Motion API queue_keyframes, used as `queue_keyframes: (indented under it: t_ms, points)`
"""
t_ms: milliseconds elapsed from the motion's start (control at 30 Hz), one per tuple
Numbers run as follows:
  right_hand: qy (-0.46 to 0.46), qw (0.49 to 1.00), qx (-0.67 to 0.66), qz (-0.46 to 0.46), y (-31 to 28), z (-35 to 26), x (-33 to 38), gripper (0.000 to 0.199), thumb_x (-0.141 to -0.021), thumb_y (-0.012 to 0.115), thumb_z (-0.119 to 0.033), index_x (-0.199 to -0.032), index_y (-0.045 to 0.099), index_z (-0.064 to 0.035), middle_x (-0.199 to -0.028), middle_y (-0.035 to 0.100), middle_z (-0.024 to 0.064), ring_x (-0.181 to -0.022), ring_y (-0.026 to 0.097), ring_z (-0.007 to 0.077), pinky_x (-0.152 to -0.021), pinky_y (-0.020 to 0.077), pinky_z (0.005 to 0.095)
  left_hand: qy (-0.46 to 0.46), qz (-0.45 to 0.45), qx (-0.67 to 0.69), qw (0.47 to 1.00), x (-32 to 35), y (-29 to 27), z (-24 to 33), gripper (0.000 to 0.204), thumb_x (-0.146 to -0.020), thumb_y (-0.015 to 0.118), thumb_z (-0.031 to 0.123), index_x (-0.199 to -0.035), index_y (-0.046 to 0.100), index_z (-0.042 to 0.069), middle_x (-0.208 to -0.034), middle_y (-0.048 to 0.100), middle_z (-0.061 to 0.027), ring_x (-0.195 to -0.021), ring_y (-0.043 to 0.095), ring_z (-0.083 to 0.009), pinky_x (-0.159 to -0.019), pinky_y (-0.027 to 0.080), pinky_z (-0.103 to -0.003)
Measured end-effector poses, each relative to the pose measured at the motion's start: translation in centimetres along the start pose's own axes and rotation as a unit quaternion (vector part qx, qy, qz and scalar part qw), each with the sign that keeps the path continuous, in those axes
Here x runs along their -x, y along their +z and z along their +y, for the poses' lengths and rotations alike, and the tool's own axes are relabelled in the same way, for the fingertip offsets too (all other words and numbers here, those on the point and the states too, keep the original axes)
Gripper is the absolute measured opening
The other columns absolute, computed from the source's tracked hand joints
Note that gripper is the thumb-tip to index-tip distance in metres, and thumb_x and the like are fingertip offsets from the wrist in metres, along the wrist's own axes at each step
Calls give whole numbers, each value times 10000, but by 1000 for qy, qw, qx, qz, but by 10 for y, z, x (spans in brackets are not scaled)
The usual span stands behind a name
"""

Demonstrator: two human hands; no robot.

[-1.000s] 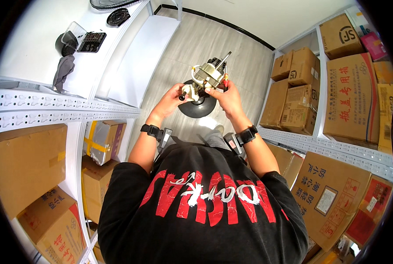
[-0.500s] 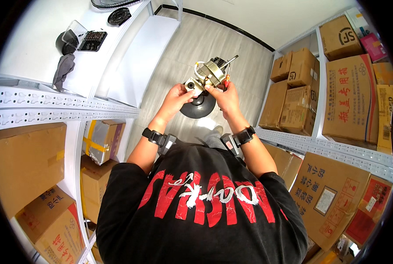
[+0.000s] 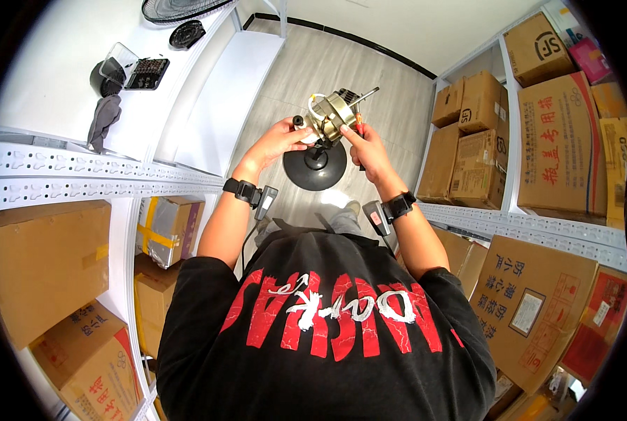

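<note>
A brass-coloured fan motor with a long metal shaft stands above a round black base on the floor. My left hand is closed around the pale housing at the motor's left side, where a black knob sticks up. My right hand grips a screwdriver with a red part, pressed into the palm, while its thumb lies against the motor. A white cable loops over the motor's left side. The screwdriver's tip is hard to make out behind the shaft.
On the white shelf at left lie a fan grille, a black round part, an opened bit case and a grey cloth. Cardboard boxes fill the racks at right; another carton sits low at left.
The motor has turned a little, and the black knob now points up instead of toward me. My left hand has shifted left with the housing; my right thumb has slid onto the motor body.
</note>
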State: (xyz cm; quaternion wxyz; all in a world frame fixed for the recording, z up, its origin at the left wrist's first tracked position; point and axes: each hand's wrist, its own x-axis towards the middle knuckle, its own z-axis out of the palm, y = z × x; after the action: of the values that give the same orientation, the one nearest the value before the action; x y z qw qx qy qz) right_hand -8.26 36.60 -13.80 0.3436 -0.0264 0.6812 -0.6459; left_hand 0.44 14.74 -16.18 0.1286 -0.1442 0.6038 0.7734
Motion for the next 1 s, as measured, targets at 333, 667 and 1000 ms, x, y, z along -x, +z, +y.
queue_keyframes:
  t_ms: [333, 667, 1000]
  points:
    - [-7, 1000, 12, -11, -8, -3, -4, 382, -870, 729, -379, -939, 509, -74, -631, 450, -42, -431, 381, 58, -392, 287, 242, -12, 10, -5, 1000, -5, 11, -1, 435, -936, 641, 301, -1237, 538, 4, -1163, 640, -102, -1060, 635, -199, -925, 518, -334]
    - [-55, 998, -12, 33, -11, 9, 15, 307, -865, 746, -266, -984, 539, -72, -714, 565, -25, -451, 385, 40, -395, 300, 222, -10, 9, 60, 998, 0, 17, -4, 468, -912, 656, 337, -1194, 566, -26, -1119, 655, -126, -1010, 657, -202, -871, 536, -298]
    - [-91, 992, -45, 80, 8, 52, 8, 365, -783, 810, -115, -912, 469, -125, -761, 569, -24, -487, 433, 39, -386, 319, 217, -27, 19, 78, 996, -14, 28, -6, 375, -917, 650, 291, -1091, 632, -39, -1019, 676, -133, -901, 680, -198, -817, 556, -291]
